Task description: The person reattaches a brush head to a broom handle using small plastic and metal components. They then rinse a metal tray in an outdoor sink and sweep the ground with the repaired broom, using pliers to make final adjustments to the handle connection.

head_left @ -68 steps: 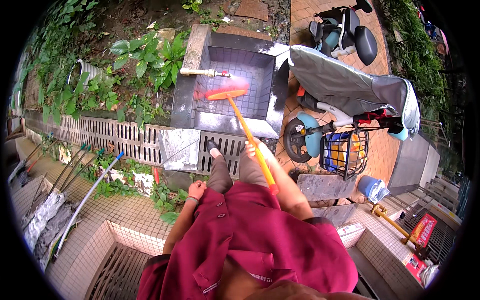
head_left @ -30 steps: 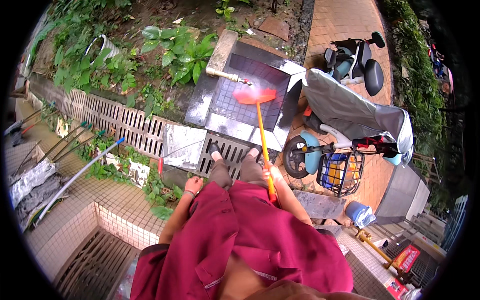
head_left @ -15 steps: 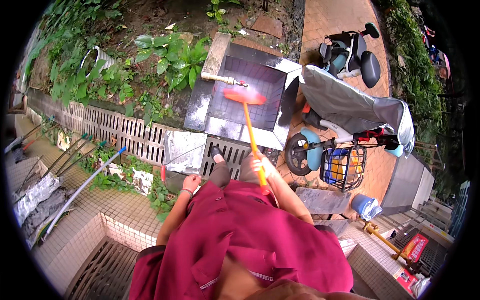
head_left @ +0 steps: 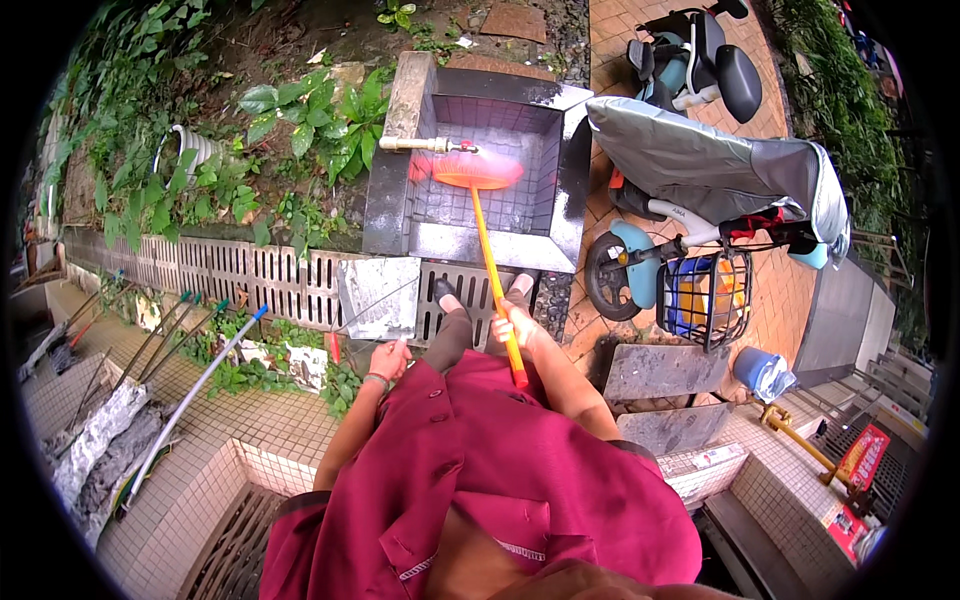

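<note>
A broom [head_left: 484, 235] with a yellow-orange handle and an orange head reaches out over the tiled basin [head_left: 418, 215]. Its pinkish bristles are smeared by motion. My right hand [head_left: 515, 325] is wrapped round the handle near its red end. Just above the broom head, a tap [head_left: 420, 145] on a pale pipe juts in from the basin's left wall. In front of my left hip, my left hand [head_left: 390, 358] hangs with its fingers curled and nothing visible in them. Near it a metal dustpan [head_left: 380, 298] with a thin rod and red grip rests on the drain grating.
Slotted drain covers [head_left: 215, 268] run left below the planted soil. A teal scooter [head_left: 628, 265] under a grey cover stands right of the basin. A blue bucket [head_left: 762, 370] sits behind it. Several long-handled tools [head_left: 180, 400] lean at the left.
My view has shifted, and the basin now appears higher and further left. The broom is steeper, its head still beneath the tap. My right hand keeps its grip; my left hand stays curled.
</note>
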The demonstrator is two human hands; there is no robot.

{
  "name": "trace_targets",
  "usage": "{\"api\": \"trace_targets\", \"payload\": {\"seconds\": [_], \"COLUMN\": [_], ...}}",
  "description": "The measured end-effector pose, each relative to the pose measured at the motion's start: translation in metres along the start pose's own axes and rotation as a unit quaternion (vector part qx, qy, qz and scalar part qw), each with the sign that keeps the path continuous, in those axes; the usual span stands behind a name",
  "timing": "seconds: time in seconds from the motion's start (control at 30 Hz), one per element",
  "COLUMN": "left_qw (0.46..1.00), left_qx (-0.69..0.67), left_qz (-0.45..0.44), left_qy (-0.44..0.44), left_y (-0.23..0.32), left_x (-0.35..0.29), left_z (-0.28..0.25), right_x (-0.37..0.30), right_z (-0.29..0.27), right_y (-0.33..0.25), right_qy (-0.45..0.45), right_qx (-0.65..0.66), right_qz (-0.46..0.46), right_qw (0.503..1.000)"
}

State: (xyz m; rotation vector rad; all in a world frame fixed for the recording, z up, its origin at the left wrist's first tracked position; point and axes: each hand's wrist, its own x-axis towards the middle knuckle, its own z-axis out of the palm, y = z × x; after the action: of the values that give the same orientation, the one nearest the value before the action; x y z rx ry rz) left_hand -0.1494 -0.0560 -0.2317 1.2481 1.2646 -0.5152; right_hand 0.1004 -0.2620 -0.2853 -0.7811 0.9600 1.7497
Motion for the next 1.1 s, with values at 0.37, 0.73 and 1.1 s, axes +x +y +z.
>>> {"api": "trace_targets", "payload": {"seconds": [0.37,0.73,1.1], "left_qw": [1.000,0.997,0.994], "left_qx": [-0.011,-0.069,-0.081], "left_qz": [-0.001,0.034,0.040], "left_qy": [-0.021,0.022,0.055], "left_y": [-0.014,-0.039,-0.076], "left_x": [0.007,0.012,0.028], "left_z": [0.006,0.012,-0.027], "right_x": [-0.098,-0.081,-0.075], "right_z": [-0.021,-0.001,0.009], "right_y": [-0.007,-0.007,0.001], "right_qy": [0.240,0.337,0.264], "right_qx": [-0.245,-0.293,-0.240], "right_qz": [-0.177,-0.239,-0.180], "right_qw": [0.922,0.862,0.916]}}
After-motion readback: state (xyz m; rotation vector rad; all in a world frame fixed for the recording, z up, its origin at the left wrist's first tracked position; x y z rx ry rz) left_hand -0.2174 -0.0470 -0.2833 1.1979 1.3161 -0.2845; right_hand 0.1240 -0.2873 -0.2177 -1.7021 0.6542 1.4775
